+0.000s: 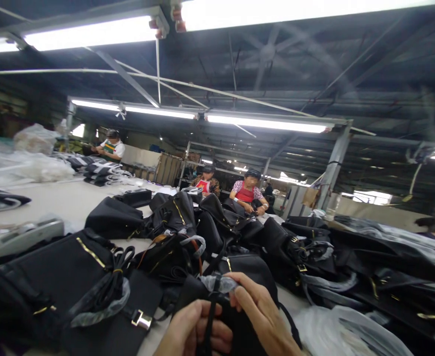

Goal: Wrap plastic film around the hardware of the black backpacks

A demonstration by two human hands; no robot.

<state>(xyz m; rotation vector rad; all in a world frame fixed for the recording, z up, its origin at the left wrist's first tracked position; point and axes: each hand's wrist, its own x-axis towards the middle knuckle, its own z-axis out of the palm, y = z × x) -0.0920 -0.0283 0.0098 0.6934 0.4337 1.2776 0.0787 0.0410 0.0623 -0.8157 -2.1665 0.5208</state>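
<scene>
Handle wrapped in crumpled clear plastic film [219, 283] is pinched between the thumb and fingers of the right hand [262, 306], while a narrow black strap [210, 321] is held just below it in the curled fingers of the left hand [189, 324]; how firmly the strap is gripped cannot be told. Both seem to be attached to a soft black leather-like bag [244, 333], which is set at the middle of the near edge of the pale table [50, 202]. Should the film be dragged along with the strap, it could be torn or bunched, and the handle beneath left open to scuffing. Because the film looks slick, the handle might also be lost from the pinch. If the strap is turned over where the film is met, a twist could be left in it unnoticed, since part of its length is hidden by the hands. Crowding is another likely cause of trouble: toward the left of the near edge, loops could be snagged on a bundle of thin black straps [118, 269], or leather scratched by a shiny gold rectangular buckle [142, 320]; toward the right, a heap of translucent plastic sheeting [351, 326] could be caught by the right forearm.
</scene>
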